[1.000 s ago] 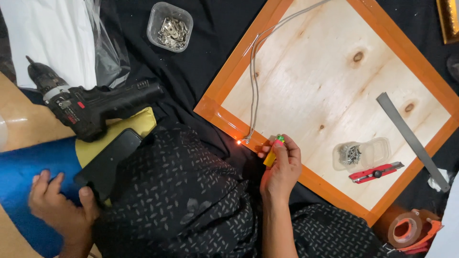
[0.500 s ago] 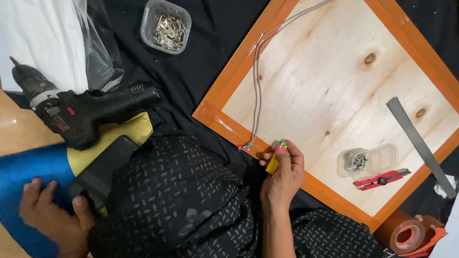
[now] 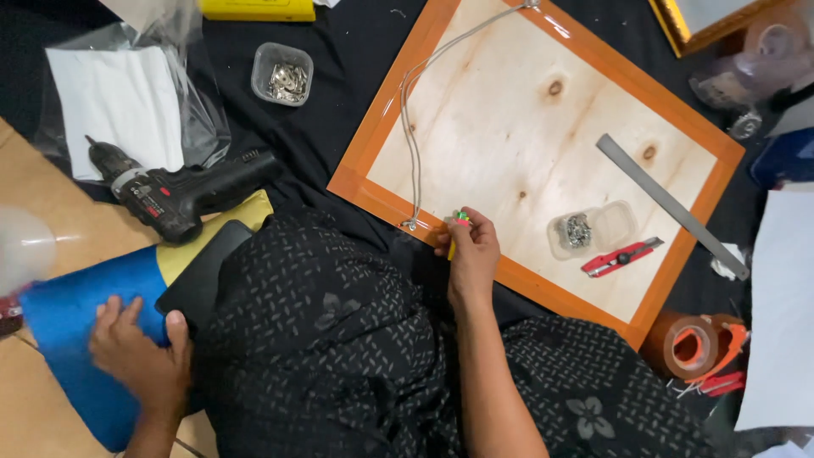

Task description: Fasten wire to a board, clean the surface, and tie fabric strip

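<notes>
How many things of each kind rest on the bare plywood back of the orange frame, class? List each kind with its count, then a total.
Clear plastic box of small metal parts: 1
Red utility knife: 1
Grey metal ruler, partly overhanging the orange frame: 1
Hanging wire: 1
Total: 4

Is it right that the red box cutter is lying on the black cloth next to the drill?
Not quite. The head view shows the red box cutter lying on the plywood back of the orange frame, beside a small clear tub of screws. The drill does lie on the black cloth.
</notes>
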